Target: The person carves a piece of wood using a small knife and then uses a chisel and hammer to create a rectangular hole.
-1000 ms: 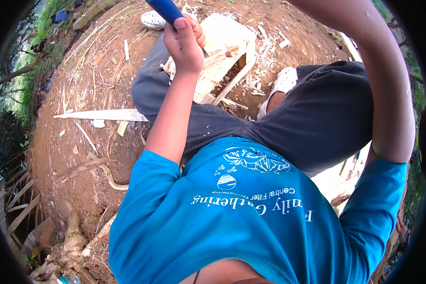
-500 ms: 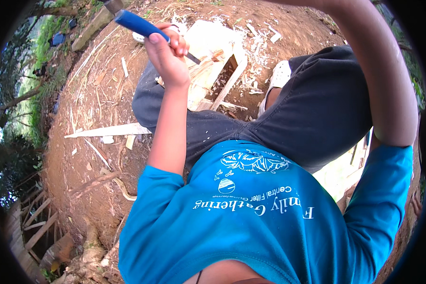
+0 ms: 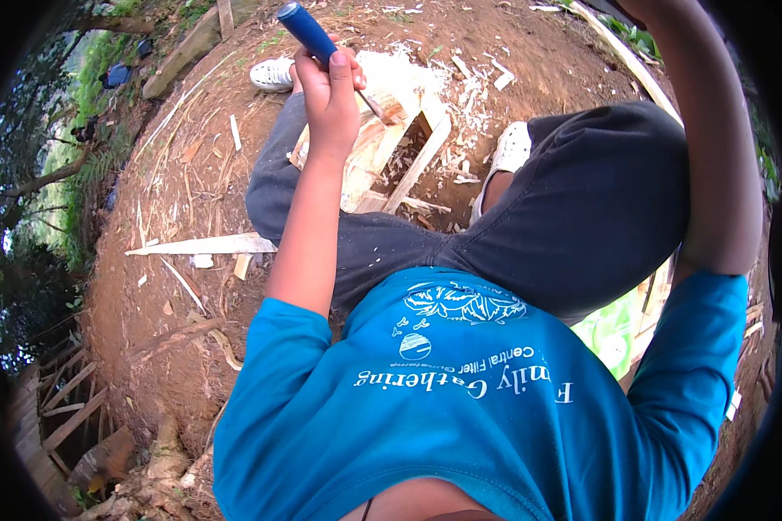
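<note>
Chisel (image 3: 321, 43) with a blue handle sits in the left hand (image 3: 328, 95), whose fingers wrap tight round the grip so the steel blade angles down onto the pale wooden frame (image 3: 382, 143) lying on the bare earth between the person's legs. Fresh wood chips (image 3: 473, 95) lie scattered about the frame, and a white shoe (image 3: 274, 74) rests just beside it. Raised high at the picture's top edge, the right hand (image 3: 647, 7) is cut off, so I cannot tell whether its fingers hold anything.
</note>
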### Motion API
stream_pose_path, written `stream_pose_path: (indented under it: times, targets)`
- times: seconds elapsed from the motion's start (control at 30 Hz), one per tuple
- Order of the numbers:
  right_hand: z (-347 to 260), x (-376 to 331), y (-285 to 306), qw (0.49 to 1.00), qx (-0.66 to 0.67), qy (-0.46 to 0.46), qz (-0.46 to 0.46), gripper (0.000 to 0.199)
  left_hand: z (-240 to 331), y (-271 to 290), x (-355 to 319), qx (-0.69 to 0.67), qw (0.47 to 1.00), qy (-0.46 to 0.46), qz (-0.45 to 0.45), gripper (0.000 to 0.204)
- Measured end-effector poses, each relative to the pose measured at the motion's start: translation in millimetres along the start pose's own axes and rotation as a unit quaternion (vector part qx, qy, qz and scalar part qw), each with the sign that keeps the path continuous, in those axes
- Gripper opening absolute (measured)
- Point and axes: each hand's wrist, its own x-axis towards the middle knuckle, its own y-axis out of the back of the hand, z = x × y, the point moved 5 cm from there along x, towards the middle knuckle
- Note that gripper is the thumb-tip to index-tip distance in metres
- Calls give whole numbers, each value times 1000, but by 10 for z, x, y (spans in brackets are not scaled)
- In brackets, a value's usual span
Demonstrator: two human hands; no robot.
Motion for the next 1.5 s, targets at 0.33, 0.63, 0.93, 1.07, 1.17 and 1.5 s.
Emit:
stream_pose_path:
  times: [0.33,0.63,0.93,1.07,1.17,1.5]
  targets:
    - [141,-336,-285,981,11,145,127,35,-56,-106,120,78,995,17,-64,32]
    - [849,-290,-496,985,-1,144,94,44,122,-195,293,142,963,97,-207,30]
    - [929,-330,-710,963,-119,211,120,38,53,-246,277,132,964,108,-205,38]
    - [434,-458,-323,963,109,151,195,39,56,-168,222,150,967,104,-176,40]
    - [327,-473,-349,942,109,261,180,39,36,-78,179,134,974,101,-152,40]
    - [438,-478,-326,946,134,229,183,39,-27,-107,210,102,979,90,-149,34]
